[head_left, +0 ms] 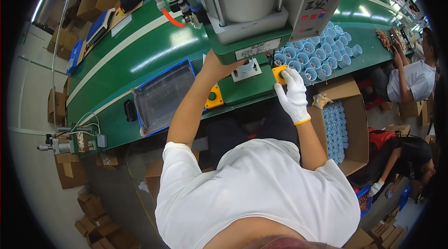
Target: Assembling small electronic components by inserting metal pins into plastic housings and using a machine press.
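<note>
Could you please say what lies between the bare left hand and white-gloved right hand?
The head view shows a pale fixture on a green base, then a square yellow button box.

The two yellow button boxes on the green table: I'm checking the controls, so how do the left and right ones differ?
The right yellow box has the white-gloved right hand on it; the left yellow box has no hand on it. The right box sits near light-blue cups, the left box nearer the blue-rimmed grey tray. Both have a dark round button.
</note>
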The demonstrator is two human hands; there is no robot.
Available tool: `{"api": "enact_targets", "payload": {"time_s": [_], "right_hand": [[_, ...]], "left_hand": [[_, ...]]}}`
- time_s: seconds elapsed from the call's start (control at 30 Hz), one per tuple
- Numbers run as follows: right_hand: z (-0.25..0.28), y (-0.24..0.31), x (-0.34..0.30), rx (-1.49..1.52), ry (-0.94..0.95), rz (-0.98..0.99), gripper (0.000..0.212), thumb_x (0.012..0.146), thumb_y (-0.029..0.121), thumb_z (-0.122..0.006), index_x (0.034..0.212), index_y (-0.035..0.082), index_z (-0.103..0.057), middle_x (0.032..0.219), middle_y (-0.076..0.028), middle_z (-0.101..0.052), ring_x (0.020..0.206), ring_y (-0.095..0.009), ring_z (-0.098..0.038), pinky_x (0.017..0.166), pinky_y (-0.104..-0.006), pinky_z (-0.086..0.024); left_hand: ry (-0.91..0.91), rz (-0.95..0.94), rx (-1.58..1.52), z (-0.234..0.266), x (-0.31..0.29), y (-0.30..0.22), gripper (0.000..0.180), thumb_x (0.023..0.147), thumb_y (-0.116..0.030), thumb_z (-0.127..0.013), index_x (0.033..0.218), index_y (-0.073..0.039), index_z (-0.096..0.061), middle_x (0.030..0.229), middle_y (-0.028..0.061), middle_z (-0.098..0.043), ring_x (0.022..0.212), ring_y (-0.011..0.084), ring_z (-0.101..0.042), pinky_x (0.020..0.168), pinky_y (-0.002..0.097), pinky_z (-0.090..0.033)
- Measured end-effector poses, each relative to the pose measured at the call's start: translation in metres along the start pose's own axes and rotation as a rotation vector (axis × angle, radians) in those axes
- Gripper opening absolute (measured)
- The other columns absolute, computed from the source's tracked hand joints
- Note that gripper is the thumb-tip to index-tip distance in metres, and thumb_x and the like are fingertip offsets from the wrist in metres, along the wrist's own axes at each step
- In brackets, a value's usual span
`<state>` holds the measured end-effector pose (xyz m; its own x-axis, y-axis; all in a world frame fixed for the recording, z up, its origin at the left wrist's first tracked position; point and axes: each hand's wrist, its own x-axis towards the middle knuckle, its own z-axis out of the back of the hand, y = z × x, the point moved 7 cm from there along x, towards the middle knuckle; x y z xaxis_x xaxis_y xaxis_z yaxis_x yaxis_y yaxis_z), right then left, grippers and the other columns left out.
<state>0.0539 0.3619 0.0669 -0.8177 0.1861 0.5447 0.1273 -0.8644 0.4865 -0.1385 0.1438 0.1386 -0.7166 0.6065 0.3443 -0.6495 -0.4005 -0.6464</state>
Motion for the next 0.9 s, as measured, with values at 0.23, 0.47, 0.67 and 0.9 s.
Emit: {"api": "enact_targets", "payload": {"time_s": [0.23, 0.47, 0.67, 0.9], "right_hand": [[0.016, 0.01, 0.01, 0.101, -0.032, -0.001, 0.043, 0.09, 0.012, -0.083, 0.128, -0.004, -0.071, 0.132, -0.027, -0.071, 0.126, -0.048, -0.068, 0.113, -0.0528, -0.054], [0.0, 0.004, 0.007, 0.041, -0.137, 0.073, 0.03, 0.09, 0.01, -0.082, 0.117, -0.002, -0.074, 0.125, -0.024, -0.074, 0.117, -0.047, -0.07, 0.107, -0.0529, -0.055], [-0.007, 0.004, 0.013, -0.093, -0.08, 0.078, 0.022, 0.094, 0.014, -0.082, 0.111, 0.0, -0.077, 0.123, -0.023, -0.076, 0.115, -0.044, -0.071, 0.104, -0.0518, -0.056], [-0.017, -0.009, 0.001, -0.014, 0.003, 0.053, 0.03, 0.103, 0.012, -0.073, 0.13, -0.001, -0.075, 0.137, -0.022, -0.073, 0.13, -0.041, -0.067, 0.115, -0.0498, -0.051]], "left_hand": [[-0.005, 0.157, -0.094, 0.028, -0.028, -0.028, 0.035, 0.095, -0.023, -0.087, 0.123, -0.002, -0.08, 0.114, 0.0209, -0.082, 0.103, 0.0393, -0.079, 0.09, 0.0449, -0.062], [-0.366, 0.03, 0.283, 0.007, -0.204, 0.012, 0.017, 0.089, -0.005, -0.087, 0.105, -0.001, -0.083, 0.117, 0.0141, -0.081, 0.111, 0.0346, -0.077, 0.1, 0.0451, -0.062], [-0.355, -0.036, 0.46, 0.015, -0.188, 0.008, 0.014, 0.087, -0.014, -0.087, 0.099, -0.007, -0.084, 0.115, 0.006, -0.079, 0.113, 0.031, -0.074, 0.094, 0.0424, -0.063], [-0.044, 0.36, -0.031, 0.069, -0.2, 0.076, 0.023, 0.095, -0.02, -0.084, 0.113, -0.006, -0.082, 0.116, 0.0111, -0.075, 0.111, 0.0304, -0.072, 0.094, 0.0426, -0.059]]}}
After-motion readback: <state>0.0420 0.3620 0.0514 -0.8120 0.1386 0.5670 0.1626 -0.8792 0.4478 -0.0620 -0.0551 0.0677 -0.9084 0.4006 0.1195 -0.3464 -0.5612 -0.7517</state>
